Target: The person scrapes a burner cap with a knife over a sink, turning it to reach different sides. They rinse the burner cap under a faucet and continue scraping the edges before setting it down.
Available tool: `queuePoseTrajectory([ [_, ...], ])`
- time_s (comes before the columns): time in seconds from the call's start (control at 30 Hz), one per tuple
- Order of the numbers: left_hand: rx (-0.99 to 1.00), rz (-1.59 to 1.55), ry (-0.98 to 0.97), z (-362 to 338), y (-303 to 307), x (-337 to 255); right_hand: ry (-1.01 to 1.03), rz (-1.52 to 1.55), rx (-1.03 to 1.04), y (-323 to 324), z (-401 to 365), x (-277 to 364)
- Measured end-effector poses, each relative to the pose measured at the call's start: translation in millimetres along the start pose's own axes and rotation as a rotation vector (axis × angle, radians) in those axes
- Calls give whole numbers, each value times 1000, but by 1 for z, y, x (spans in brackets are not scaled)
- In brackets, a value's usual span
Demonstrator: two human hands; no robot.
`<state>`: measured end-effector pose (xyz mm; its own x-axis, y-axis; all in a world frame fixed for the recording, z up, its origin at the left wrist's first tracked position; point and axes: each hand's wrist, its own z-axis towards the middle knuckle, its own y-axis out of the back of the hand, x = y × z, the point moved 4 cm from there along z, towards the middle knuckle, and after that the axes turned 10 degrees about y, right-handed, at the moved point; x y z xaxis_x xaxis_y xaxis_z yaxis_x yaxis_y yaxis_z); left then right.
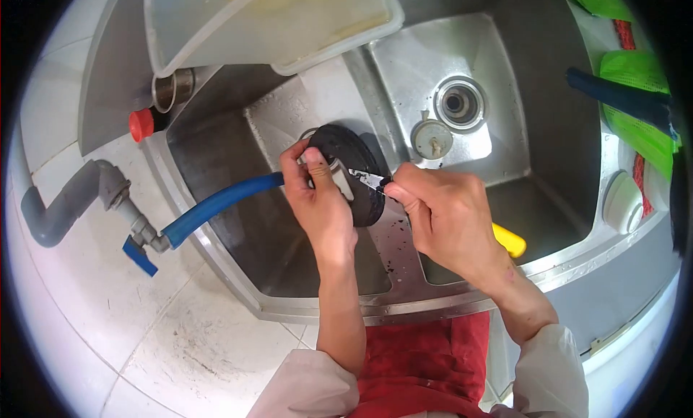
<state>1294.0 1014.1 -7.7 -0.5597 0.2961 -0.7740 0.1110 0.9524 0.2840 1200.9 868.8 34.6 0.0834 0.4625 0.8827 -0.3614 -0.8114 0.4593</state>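
My left hand (317, 194) is closed around a round black disc (345, 145) with a pale fitting at its middle, held tilted over the sink divider. The end of a blue hose (227, 198) runs up to this hand, and the fingers hide where it ends. My right hand (451, 209) grips a small knife, its blade (368, 178) dotted with dark bits and pointing at the disc's face. Past the back of this hand sticks out a yellow handle (509, 241). Black crumbs (393, 252) lie scattered on the divider below.
The double steel sink (433, 46) has a drain (460, 102) and a round strainer cap (433, 138) in its right basin. A cloudy plastic bin (339, 39) overhangs the back left. Left are a metal cup (173, 89) and a grey pipe (68, 205); green packs (639, 122) lie right.
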Motion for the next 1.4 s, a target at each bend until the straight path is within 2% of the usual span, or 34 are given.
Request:
queuePoseTrajectory([
  [0.03, -11, 19, -68, 5, 0, 2, 18, 27, -8, -2, 3, 4],
  [0.13, 121, -163, 114, 6, -2, 2, -42, -69, -66, 3, 11, 4],
  [0.27, 152, -239, 162, 6, -4, 3, 34, -63, 8, -1, 10, 2],
  [0.67, 95, -193, 125, 7, -5, 12, -34, -194, 62, 6, 12, 11],
  [0.77, -23, 25, -30, 3, 2, 12, -50, -325, 73, 3, 14, 5],
  [1.0, -159, 344, -247, -13, 17, -6, -71, -320, 54, -11, 14, -16],
  [1.1, -287, 540, -761, -10, 6, -15, -84, -254, 29, -14, 15, -22],
  [1.2, -119, 611, -690, -13, -6, -21, -89, -288, 16, -17, 12, -18],
  [1.23, -123, 544, -601, -11, -5, -20, -93, -314, 7, -19, 9, -15],
  [1.37, -167, 542, -597, -14, -5, -19, -114, -404, -26, -28, 6, -4],
  [1.4, -174, 538, -597, -14, -5, -19, -138, -329, -27, -28, 6, -6],
])
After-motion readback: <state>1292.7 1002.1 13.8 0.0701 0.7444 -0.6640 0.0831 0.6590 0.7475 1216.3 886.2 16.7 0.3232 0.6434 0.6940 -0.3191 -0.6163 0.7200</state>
